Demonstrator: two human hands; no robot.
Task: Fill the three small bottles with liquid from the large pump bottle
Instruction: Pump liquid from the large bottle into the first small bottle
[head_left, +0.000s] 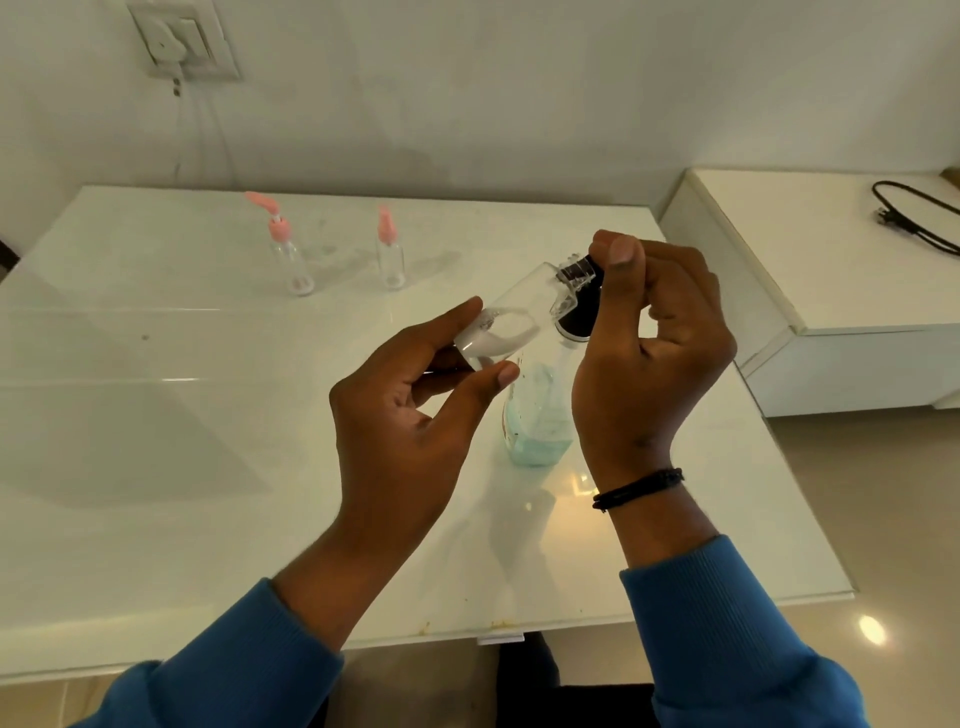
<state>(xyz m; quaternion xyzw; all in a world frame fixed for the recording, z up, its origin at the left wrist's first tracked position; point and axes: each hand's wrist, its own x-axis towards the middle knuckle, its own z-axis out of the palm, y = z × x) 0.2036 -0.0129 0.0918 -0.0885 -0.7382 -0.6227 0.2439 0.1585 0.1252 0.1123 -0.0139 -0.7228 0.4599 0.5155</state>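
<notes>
My left hand (410, 384) grips a small clear bottle (511, 325) by its base, tilted with its mouth up and to the right; white liquid lies in its lower part. My right hand (649, 338) pinches the black pump head (579, 296) of the large bottle (537, 415), which stands on the table with pale blue-green liquid in it. The small bottle's clear flip cap sits against the pump head. Two more small clear bottles with pink pump tops, the left one (288, 254) and the right one (389, 254), stand upright farther back.
The white glossy table (156, 415) ends near my sleeves and at the right. A lower white cabinet (831, 270) with a black cable (914, 213) stands to the right. A wall socket (182, 39) is at the upper left.
</notes>
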